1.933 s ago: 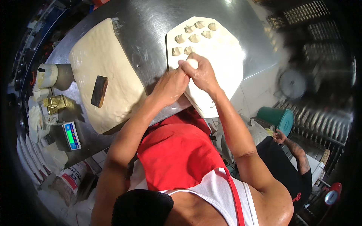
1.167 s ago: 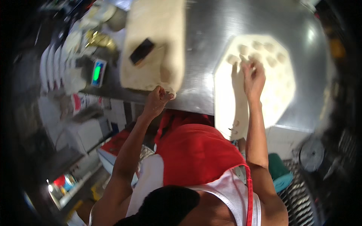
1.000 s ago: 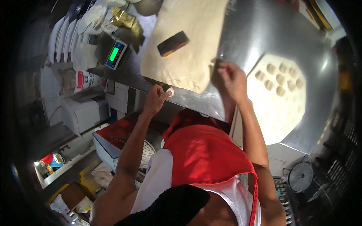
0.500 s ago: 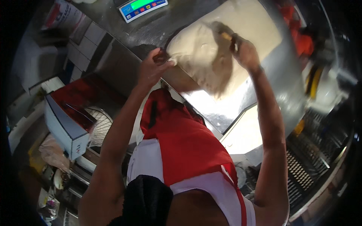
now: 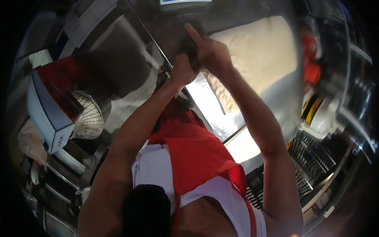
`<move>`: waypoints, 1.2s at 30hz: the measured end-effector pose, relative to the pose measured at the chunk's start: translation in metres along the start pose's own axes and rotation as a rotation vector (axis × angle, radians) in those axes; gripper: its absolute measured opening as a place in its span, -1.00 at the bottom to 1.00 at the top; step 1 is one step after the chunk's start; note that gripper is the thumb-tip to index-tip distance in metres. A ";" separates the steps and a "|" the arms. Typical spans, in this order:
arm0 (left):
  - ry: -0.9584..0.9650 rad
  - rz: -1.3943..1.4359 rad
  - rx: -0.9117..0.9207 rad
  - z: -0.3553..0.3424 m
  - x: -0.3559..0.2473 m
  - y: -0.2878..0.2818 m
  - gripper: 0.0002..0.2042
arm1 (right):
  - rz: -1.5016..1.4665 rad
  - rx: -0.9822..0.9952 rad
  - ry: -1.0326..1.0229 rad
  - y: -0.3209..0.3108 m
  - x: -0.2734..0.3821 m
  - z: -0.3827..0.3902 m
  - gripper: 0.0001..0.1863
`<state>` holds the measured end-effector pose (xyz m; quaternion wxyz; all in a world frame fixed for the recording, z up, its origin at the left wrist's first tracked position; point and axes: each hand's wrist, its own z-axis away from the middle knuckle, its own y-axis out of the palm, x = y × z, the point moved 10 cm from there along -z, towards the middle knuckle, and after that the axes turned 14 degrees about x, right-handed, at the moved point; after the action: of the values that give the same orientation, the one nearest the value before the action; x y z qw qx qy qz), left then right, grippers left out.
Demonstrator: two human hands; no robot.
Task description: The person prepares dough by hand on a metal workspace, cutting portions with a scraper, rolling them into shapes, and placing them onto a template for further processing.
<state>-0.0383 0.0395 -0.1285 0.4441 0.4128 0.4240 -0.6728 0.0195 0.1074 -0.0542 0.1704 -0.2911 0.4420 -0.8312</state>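
Note:
My left hand (image 5: 184, 70) is closed at the steel table's front edge, just left of a pale dough slab (image 5: 260, 51); what is in its fingers, if anything, is hidden. My right hand (image 5: 211, 53) is just above it, over the slab's left end, with the index finger stretched forward over a dark, shadowed area and the other fingers curled; anything in them cannot be made out. A pale board (image 5: 242, 145) shows at the table edge, mostly behind my right forearm. A scale (image 5: 185, 1) is cut off at the top edge.
The steel table (image 5: 286, 91) runs along the top and right. Red objects (image 5: 311, 71) and a white container (image 5: 321, 120) lie beyond it. At the left are a grey-and-red box (image 5: 53, 118) and a round wire guard (image 5: 87, 114). A slatted rack (image 5: 310, 168) stands at lower right.
The view has swung, leaving the board with dough pieces mostly hidden. My right hand moved from over the slab leftward to beside my left hand, which has turned and closed.

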 end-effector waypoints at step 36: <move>-0.037 -0.394 0.089 -0.001 -0.028 0.051 -0.30 | -0.489 -0.285 0.498 0.020 -0.126 0.329 -0.17</move>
<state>0.0177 0.0350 -0.1131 0.2928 0.3289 0.4582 -0.7721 0.3259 -0.0444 0.0314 -0.1876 -0.1979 0.4987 -0.8228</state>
